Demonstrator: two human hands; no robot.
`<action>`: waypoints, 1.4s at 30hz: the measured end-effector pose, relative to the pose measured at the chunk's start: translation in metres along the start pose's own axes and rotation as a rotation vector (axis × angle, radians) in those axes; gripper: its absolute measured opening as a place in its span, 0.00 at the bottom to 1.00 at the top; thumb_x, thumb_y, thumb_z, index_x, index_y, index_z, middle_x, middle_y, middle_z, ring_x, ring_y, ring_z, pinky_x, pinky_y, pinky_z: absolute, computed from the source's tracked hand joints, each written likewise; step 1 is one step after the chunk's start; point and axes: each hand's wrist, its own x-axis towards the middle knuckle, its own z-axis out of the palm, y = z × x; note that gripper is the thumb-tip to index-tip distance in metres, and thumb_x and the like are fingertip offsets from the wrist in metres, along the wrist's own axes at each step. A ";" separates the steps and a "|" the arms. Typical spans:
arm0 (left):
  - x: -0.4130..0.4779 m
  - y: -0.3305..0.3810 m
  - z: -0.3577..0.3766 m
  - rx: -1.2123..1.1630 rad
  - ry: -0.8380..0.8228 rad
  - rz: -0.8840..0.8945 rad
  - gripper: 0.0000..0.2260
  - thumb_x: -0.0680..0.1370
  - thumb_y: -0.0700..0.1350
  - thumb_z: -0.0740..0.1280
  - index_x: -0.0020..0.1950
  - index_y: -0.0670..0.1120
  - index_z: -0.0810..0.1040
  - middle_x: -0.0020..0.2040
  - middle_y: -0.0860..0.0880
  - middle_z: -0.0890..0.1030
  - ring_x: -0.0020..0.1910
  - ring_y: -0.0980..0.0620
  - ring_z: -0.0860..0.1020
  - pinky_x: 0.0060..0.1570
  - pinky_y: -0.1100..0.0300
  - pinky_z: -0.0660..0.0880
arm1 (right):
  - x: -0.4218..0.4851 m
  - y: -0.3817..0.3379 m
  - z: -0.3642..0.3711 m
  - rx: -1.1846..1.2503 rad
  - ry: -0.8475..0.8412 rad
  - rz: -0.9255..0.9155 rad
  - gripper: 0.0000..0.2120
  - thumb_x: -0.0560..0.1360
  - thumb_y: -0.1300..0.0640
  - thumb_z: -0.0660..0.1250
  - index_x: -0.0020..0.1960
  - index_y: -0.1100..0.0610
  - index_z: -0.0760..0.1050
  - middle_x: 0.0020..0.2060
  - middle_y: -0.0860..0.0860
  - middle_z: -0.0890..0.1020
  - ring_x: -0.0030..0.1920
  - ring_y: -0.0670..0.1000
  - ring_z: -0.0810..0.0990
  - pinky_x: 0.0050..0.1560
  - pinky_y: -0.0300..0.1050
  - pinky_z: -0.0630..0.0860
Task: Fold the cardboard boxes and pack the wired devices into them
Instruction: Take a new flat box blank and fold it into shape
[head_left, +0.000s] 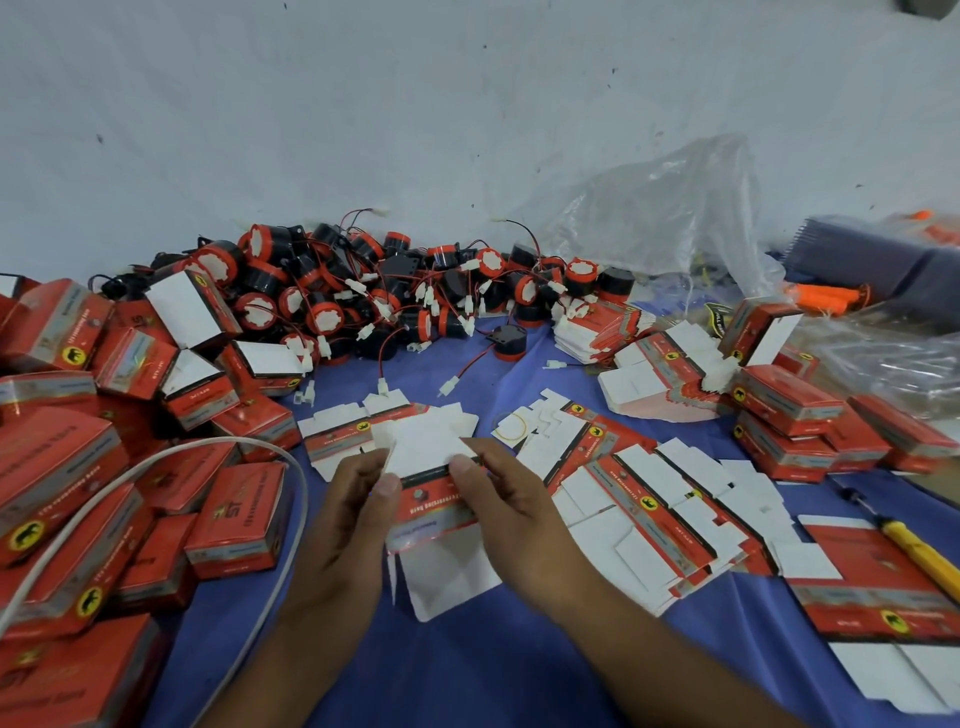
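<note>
1. Your left hand (343, 514) and right hand (514, 509) each pinch a side edge of one flat cardboard box (436, 506), thumbs on its printed face. It sits mid-scene, just above the blue cloth (467, 665).
2. Bare cloth lies toward you beneath your wrists. A smaller patch shows between the held box and the pile of wired devices (395, 291) at the wall.
3. On the left, folded boxes (234, 519) crowd close to your left hand. A white cable (156, 462) arcs over them.
4. On the right, flat box blanks (639, 509) fan out overlapping, just beside your right hand. A yellow-handled tool (914, 551) lies beyond them.
5. The boxes are glossy red card with grey bands and white, notched flaps. The devices are round and black with orange-red rims, thin red and black wires and white plugs.
6. A crinkled clear plastic bag (665, 208) slumps at the far right.
</note>
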 end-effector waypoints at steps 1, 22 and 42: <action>-0.001 0.001 0.001 0.018 0.011 0.003 0.13 0.77 0.53 0.59 0.59 0.61 0.77 0.52 0.57 0.83 0.51 0.57 0.82 0.42 0.69 0.77 | -0.001 0.001 0.002 -0.042 0.003 -0.015 0.12 0.79 0.37 0.59 0.54 0.38 0.78 0.51 0.45 0.82 0.56 0.48 0.81 0.59 0.51 0.79; 0.007 0.002 -0.008 -0.346 0.053 -0.256 0.13 0.70 0.52 0.66 0.50 0.52 0.86 0.54 0.40 0.84 0.49 0.45 0.84 0.47 0.48 0.82 | 0.004 -0.012 -0.014 0.113 -0.229 -0.107 0.19 0.83 0.53 0.58 0.69 0.64 0.73 0.77 0.47 0.66 0.78 0.49 0.63 0.73 0.56 0.69; -0.010 0.003 0.005 0.376 -0.139 0.223 0.27 0.72 0.57 0.65 0.71 0.59 0.65 0.70 0.59 0.67 0.72 0.55 0.67 0.63 0.64 0.71 | -0.013 -0.017 0.008 0.337 -0.132 0.239 0.28 0.72 0.34 0.66 0.63 0.52 0.76 0.57 0.55 0.84 0.60 0.56 0.82 0.62 0.54 0.78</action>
